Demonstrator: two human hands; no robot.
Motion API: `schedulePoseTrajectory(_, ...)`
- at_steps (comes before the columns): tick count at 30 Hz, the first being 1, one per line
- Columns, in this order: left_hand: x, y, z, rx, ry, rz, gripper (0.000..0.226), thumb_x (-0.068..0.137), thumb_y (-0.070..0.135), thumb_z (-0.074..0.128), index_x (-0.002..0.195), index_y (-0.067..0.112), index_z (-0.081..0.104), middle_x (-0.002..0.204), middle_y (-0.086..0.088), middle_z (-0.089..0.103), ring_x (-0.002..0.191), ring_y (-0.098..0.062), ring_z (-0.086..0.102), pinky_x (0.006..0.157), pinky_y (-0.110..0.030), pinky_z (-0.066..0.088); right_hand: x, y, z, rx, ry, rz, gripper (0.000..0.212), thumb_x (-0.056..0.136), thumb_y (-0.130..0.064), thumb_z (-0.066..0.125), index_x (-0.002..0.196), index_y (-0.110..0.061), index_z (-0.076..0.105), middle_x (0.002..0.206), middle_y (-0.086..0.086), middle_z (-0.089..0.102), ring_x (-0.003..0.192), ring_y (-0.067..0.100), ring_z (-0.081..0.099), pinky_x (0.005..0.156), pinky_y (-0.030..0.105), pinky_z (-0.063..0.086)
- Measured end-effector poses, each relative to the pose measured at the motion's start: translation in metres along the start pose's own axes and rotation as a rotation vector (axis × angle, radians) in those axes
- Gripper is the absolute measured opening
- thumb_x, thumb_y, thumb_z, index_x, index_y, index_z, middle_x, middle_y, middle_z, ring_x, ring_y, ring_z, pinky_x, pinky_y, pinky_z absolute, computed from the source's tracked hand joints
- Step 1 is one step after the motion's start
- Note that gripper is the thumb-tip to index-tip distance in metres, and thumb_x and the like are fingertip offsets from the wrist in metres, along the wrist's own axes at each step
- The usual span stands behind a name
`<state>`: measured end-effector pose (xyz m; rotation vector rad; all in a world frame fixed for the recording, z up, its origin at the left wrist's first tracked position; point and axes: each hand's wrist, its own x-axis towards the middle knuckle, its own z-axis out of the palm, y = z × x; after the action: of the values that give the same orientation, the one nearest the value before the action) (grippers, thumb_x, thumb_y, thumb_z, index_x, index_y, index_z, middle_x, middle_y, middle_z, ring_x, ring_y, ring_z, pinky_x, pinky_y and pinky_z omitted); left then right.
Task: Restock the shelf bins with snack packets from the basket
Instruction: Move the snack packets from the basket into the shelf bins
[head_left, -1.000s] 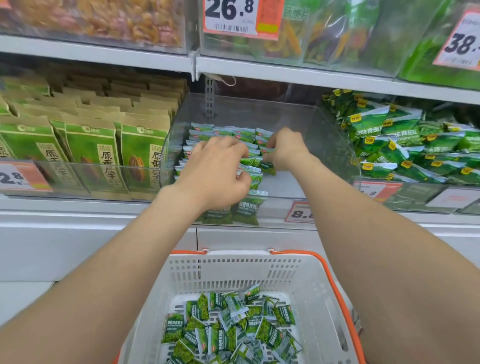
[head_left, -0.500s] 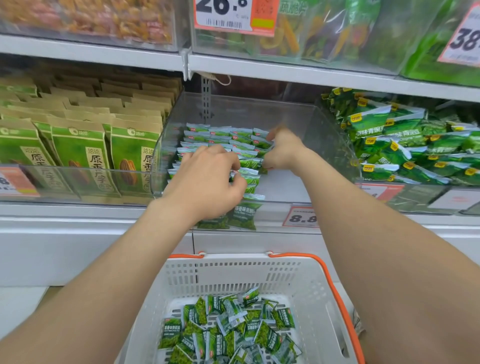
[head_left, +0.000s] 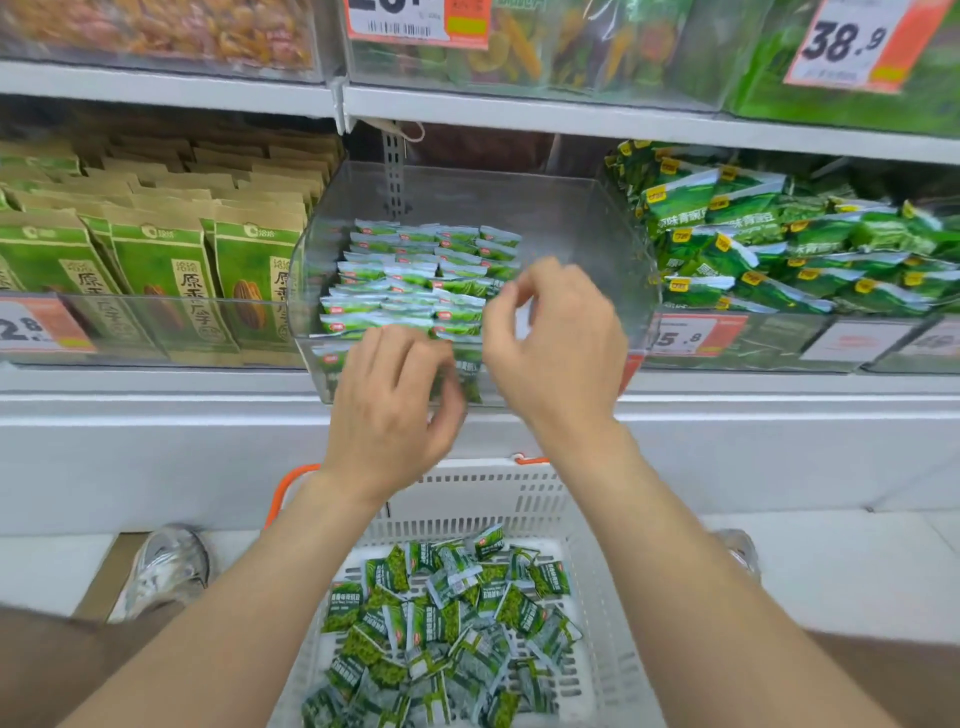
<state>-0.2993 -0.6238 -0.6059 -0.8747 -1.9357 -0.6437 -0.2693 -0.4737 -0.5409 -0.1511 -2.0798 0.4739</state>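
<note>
Fingers (head_left: 519, 291) of the right hand (head_left: 558, 358) curl loosely, thumb and forefinger slightly apart, nothing between them. Fingers (head_left: 384, 353) of the left hand (head_left: 389, 415) curl downward with no packet visible. Both hands hover at the front edge of the clear plastic shelf bin (head_left: 571, 218), forearms raised. Small green snack packets (head_left: 415, 280) stand in rows along its left side. More lie heaped in the white slotted plastic basket (head_left: 493, 493) below. This looks like a pause between loads. Next, a reach down for another handful.

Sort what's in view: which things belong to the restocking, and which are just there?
Job: basket, packets in it, clear bin, rows inside, left hand, right hand.
Bystanders: brown bags, green bags, price tags, shoe.
</note>
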Motion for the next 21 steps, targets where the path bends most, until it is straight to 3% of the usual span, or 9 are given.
schedulePoseTrajectory(2, -0.037, 0.000, 0.005, -0.045, -0.165, -0.025, 0.008, 0.087, 0.007, 0.065, 0.092, 0.002, 0.062, 0.083, -0.013, 0.058, 0.073, -0.035, 0.055, 0.059, -0.044, 0.043, -0.033, -0.006, -0.003, 0.079, 0.003, -0.096, 0.018, 0.088, -0.026, 0.056, 0.073, -0.016, 0.059, 0.065, -0.001, 0.056, 0.059, 0.026, 0.055, 0.051, 0.038, 0.039)
schedulePoseTrajectory(5, -0.096, -0.002, 0.008, -0.052, -0.566, -0.202, 0.013, 0.089, 0.026, 0.064, 0.099, 0.018, 0.061, 0.075, 0.001, 0.063, 0.062, -0.026, 0.061, 0.046, -0.030, 0.037, -0.089, 0.002, 0.007, 0.065, -0.238, -0.177, 0.018, 0.085, -0.028, 0.055, 0.070, -0.016, 0.058, 0.058, -0.002, 0.055, 0.051, 0.023, 0.053, 0.047, 0.031, 0.038)
schedulePoseTrajectory(7, -0.131, -0.005, 0.010, -0.031, -0.882, -0.306, 0.012, 0.096, 0.033, 0.059, 0.087, 0.028, 0.053, 0.068, 0.008, 0.058, 0.059, -0.023, 0.061, 0.048, -0.029, 0.038, -0.122, 0.018, 0.016, -0.005, -0.585, -0.185, 0.020, 0.085, -0.032, 0.052, 0.075, -0.017, 0.060, 0.061, -0.001, 0.060, 0.054, 0.027, 0.058, 0.050, 0.031, 0.044)
schedulePoseTrajectory(11, -0.188, -0.006, 0.022, 0.056, -1.314, -0.345, 0.014, 0.097, 0.036, 0.050, 0.086, 0.029, 0.057, 0.081, 0.006, 0.063, 0.076, -0.021, 0.062, 0.061, -0.032, 0.043, -0.173, 0.052, 0.033, -0.161, -1.300, -0.158, 0.016, 0.093, -0.027, 0.052, 0.089, -0.016, 0.063, 0.079, 0.006, 0.064, 0.074, 0.032, 0.063, 0.069, 0.042, 0.059)
schedulePoseTrajectory(14, -0.230, -0.008, 0.033, 0.106, -1.567, -0.363, 0.015, 0.100, 0.020, 0.048, 0.099, 0.022, 0.063, 0.097, -0.003, 0.066, 0.087, -0.026, 0.065, 0.075, -0.042, 0.058, -0.202, 0.070, 0.040, -0.213, -1.648, -0.078, 0.021, 0.096, -0.014, 0.054, 0.075, -0.013, 0.052, 0.074, 0.008, 0.053, 0.070, 0.029, 0.054, 0.079, 0.050, 0.060)
schedulePoseTrajectory(16, -0.254, -0.010, 0.037, 0.136, -1.680, -0.406, 0.036, 0.098, 0.004, 0.053, 0.128, 0.021, 0.062, 0.130, -0.011, 0.062, 0.102, -0.030, 0.068, 0.084, -0.045, 0.060, -0.214, 0.079, 0.043, -0.227, -1.743, -0.047, 0.032, 0.098, -0.011, 0.053, 0.068, -0.014, 0.043, 0.069, 0.007, 0.047, 0.070, 0.029, 0.052, 0.081, 0.050, 0.058)
schedulePoseTrajectory(18, -0.272, -0.012, 0.040, 0.154, -1.751, -0.534, 0.072, 0.093, -0.009, 0.056, 0.156, 0.021, 0.039, 0.161, -0.016, 0.032, 0.109, -0.033, 0.067, 0.080, -0.039, 0.059, -0.223, 0.085, 0.047, -0.259, -1.761, -0.030, 0.033, 0.099, -0.012, 0.053, 0.069, -0.015, 0.040, 0.073, 0.006, 0.048, 0.074, 0.029, 0.054, 0.075, 0.045, 0.055)
schedulePoseTrajectory(20, -0.283, -0.013, 0.040, 0.166, -1.791, -0.627, 0.094, 0.089, -0.013, 0.058, 0.165, 0.024, 0.017, 0.171, -0.016, 0.008, 0.108, -0.035, 0.067, 0.078, -0.040, 0.060, -0.231, 0.090, 0.053, -0.236, -1.757, 0.006, 0.029, 0.099, -0.014, 0.053, 0.072, -0.016, 0.043, 0.076, 0.006, 0.050, 0.083, 0.032, 0.059, 0.075, 0.042, 0.054)
schedulePoseTrajectory(21, -0.289, -0.016, 0.041, 0.164, -1.793, -0.647, 0.096, 0.089, -0.013, 0.059, 0.166, 0.024, 0.014, 0.170, -0.016, 0.009, 0.111, -0.036, 0.066, 0.080, -0.040, 0.060, -0.235, 0.092, 0.057, -0.222, -1.765, 0.027, 0.023, 0.098, -0.016, 0.053, 0.076, -0.015, 0.049, 0.080, 0.007, 0.056, 0.094, 0.034, 0.064, 0.080, 0.045, 0.057)
